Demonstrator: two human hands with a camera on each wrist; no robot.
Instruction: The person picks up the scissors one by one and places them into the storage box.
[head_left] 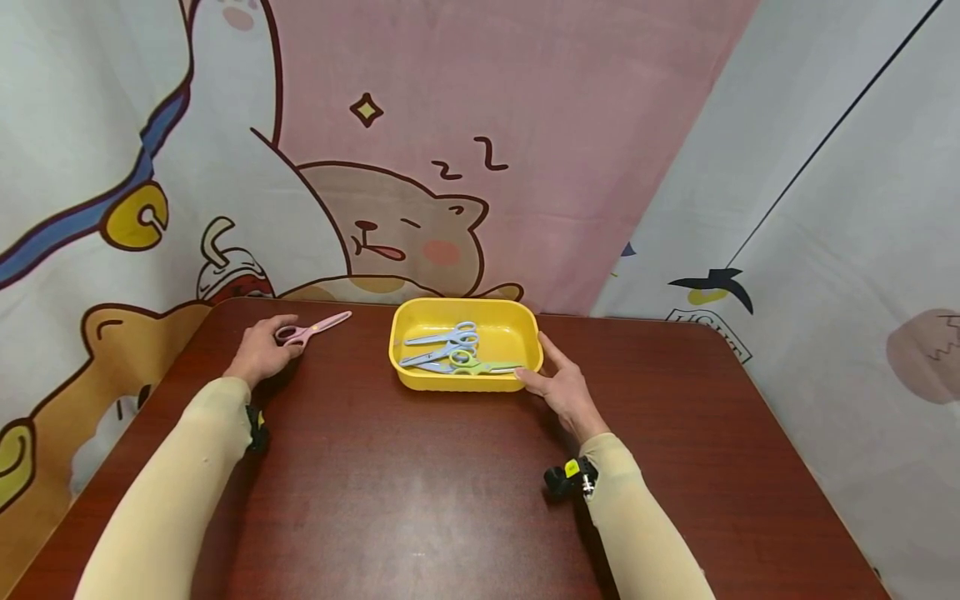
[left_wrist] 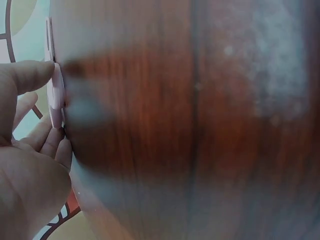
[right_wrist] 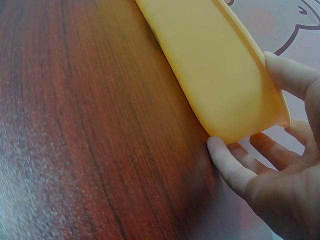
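Observation:
At the table's far left lies a pair of pink scissors (head_left: 313, 328), its blades toward the right. My left hand (head_left: 262, 348) pinches the handles; in the left wrist view the thumb (left_wrist: 35, 75) presses one side of them and the fingers curl at the other. A yellow plastic tray (head_left: 467, 384) stands at the back middle. Inside it lie several pairs of scissors: blue scissors (head_left: 459, 350) at the left and green-handled scissors (head_left: 487, 367) along the front. My right hand (head_left: 564, 392) grips the tray's right end, thumb (right_wrist: 290, 75) at the rim, fingers against the lower end wall.
The dark red-brown wooden table (head_left: 405, 492) spreads out in front of the tray. A curtain (head_left: 585, 150) printed with cartoon animals hangs right behind the table's back edge. Small black cameras (head_left: 570, 479) sit on both wrists.

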